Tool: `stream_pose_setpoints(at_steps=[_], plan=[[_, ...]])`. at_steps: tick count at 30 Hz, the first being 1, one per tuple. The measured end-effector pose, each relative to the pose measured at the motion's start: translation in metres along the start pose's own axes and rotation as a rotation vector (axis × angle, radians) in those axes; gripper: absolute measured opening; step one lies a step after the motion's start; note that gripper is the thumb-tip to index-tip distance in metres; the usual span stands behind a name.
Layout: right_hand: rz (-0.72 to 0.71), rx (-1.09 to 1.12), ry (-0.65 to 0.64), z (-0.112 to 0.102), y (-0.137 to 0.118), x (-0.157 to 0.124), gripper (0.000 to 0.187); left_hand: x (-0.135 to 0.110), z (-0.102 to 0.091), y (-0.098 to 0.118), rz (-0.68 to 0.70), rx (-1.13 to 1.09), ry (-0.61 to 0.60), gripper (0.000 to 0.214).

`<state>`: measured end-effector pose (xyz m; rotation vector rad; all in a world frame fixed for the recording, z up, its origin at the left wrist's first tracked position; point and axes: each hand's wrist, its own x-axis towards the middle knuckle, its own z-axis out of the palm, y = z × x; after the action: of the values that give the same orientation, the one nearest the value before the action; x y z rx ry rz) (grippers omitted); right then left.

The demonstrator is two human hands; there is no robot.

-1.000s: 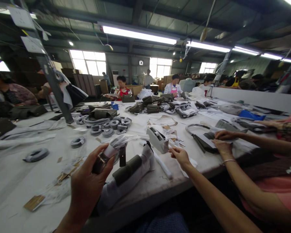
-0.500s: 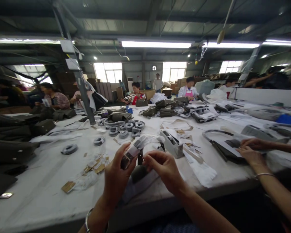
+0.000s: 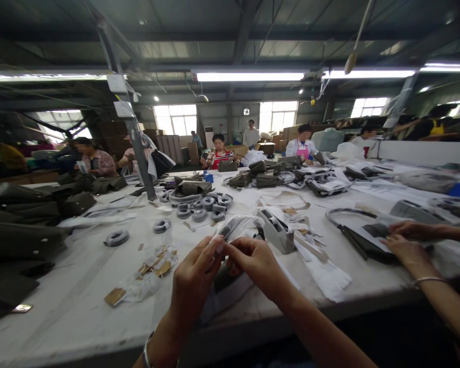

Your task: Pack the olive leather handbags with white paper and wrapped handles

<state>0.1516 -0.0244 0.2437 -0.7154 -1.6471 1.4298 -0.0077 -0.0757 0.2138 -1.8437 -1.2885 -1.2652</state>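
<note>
My left hand [image 3: 194, 276] is closed, its fingertips bent around the near end of a strap [image 3: 239, 223] wrapped in white film. Beside it, my right hand [image 3: 261, 266] pinches with thumb and forefinger; what lies in that pinch is hidden. The fingertips of both hands meet. Under them lies a dark grey-green bag [image 3: 224, 276], partly covered by pale wrapping. A grey tape dispenser [image 3: 278, 235] stands just beyond my right hand. Left of my hands are brown tags [image 3: 157, 265] in clear plastic.
Wrapped grey coils [image 3: 199, 204] lie farther back on the white table [image 3: 76, 301]. Dark bags [image 3: 19, 230] are piled at left. On the right, a co-worker's hands [image 3: 410, 245] handle another bag [image 3: 354, 240]. A metal post [image 3: 140, 158] rises from the table.
My left hand has turned and moved in against my right fingertips. The strap's buckle end, visible before in my left hand, is now hidden. The view has shifted slightly.
</note>
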Motion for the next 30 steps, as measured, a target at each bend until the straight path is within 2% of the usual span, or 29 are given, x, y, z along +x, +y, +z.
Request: stream_pose_setpoints(at_steps=[3, 6, 8, 12, 15, 21, 25, 30], plan=[[-0.038, -0.088, -0.052, -0.009, -0.004, -0.004, 0.026, 0.000, 0.000, 0.000, -0.001, -0.017, -0.013, 0.038], [-0.047, -0.108, -0.085, -0.014, -0.005, -0.006, 0.023, 0.000, 0.000, 0.001, -0.023, -0.035, -0.028, 0.039], [0.018, 0.001, -0.111, -0.016, -0.003, -0.007, 0.028, 0.000, 0.000, 0.003, -0.052, -0.057, -0.043, 0.038], [0.157, 0.253, -0.143, -0.018, 0.006, -0.004, 0.051, 0.001, -0.001, 0.004, -0.093, -0.108, -0.065, 0.035], [0.155, 0.304, -0.117, -0.016, 0.013, -0.001, 0.051, 0.003, -0.001, 0.004, -0.121, -0.137, -0.065, 0.034], [0.021, 0.221, 0.005, -0.002, 0.023, 0.001, 0.036, 0.003, -0.003, 0.004, -0.232, -0.198, -0.096, 0.036], [-0.038, 0.114, 0.073, 0.004, 0.026, 0.000, 0.025, 0.001, -0.005, 0.004, -0.247, -0.203, -0.096, 0.036], [0.052, 0.082, -0.004, 0.005, 0.029, 0.003, 0.032, 0.002, -0.008, 0.005, -0.288, -0.201, -0.088, 0.034]])
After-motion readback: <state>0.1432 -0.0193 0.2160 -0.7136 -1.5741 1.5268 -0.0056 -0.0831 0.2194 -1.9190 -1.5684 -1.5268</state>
